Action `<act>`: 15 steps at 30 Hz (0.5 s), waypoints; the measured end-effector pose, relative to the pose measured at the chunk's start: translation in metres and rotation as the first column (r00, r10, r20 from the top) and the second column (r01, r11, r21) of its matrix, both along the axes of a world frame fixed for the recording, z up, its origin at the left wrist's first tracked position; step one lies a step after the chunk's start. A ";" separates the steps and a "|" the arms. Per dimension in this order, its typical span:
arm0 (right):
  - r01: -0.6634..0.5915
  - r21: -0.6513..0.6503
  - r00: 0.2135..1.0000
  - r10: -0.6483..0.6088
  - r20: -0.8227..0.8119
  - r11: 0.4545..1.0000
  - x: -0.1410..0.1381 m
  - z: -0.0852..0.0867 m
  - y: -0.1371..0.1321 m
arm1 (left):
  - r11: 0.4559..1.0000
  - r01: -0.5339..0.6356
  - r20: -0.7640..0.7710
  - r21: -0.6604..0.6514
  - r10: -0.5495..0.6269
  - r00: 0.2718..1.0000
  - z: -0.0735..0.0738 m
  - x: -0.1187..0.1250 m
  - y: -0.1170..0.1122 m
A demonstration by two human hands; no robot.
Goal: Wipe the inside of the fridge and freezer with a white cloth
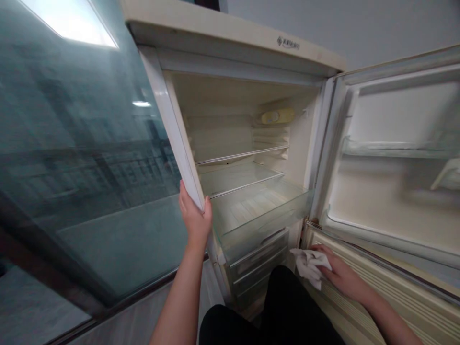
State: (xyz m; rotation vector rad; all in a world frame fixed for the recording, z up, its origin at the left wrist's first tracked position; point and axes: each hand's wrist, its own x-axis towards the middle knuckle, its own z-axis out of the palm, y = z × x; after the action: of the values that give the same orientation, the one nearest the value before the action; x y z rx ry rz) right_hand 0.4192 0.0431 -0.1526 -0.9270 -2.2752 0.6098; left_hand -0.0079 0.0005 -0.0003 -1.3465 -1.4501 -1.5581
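Observation:
A cream fridge (230, 43) stands open in front of me, its inside bare apart from glass shelves (240, 177) and a clear drawer (258, 215). My left hand (194, 218) grips the fridge's left front edge, thumb wrapped round it. My right hand (339, 273) presses a crumpled white cloth (309, 265) against the ribbed inner face of the lower door (377, 297), fingers closed on the cloth. My dark-clothed knee (287, 306) is raised between the two arms.
The open upper door (398, 158) with its racks swings out on the right. A large glass pane (82, 158) with reflections fills the left. Freezer drawers (258, 263) sit below the clear drawer. A grey wall lies behind.

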 end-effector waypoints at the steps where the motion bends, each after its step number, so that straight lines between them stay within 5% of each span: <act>1: 0.037 0.022 0.999 -0.037 -0.005 0.999 0.002 0.002 -0.001 | 1.000 0.004 0.003 0.001 -0.004 1.000 0.000 0.000 0.000; 5: 0.078 0.089 0.997 -0.079 0.005 0.993 -0.017 0.016 -0.013 | 1.000 0.027 0.011 0.007 -0.027 1.000 0.001 0.000 -0.001; 11: 0.013 0.215 0.999 -0.005 -0.035 0.976 -0.087 0.047 -0.012 | 1.000 0.029 0.002 0.007 -0.029 1.000 0.001 -0.003 0.000; 15: -0.043 0.164 0.970 0.080 -0.229 0.986 -0.123 0.035 0.015 | 1.000 0.015 -0.008 -0.002 -0.015 1.000 0.001 -0.003 0.000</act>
State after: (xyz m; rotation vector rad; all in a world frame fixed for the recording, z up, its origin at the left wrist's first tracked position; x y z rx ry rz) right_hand 0.2962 0.0578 -0.1172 -0.6725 -2.1107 0.5270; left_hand -0.0108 0.0007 0.0002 -1.3664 -1.4402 -1.5593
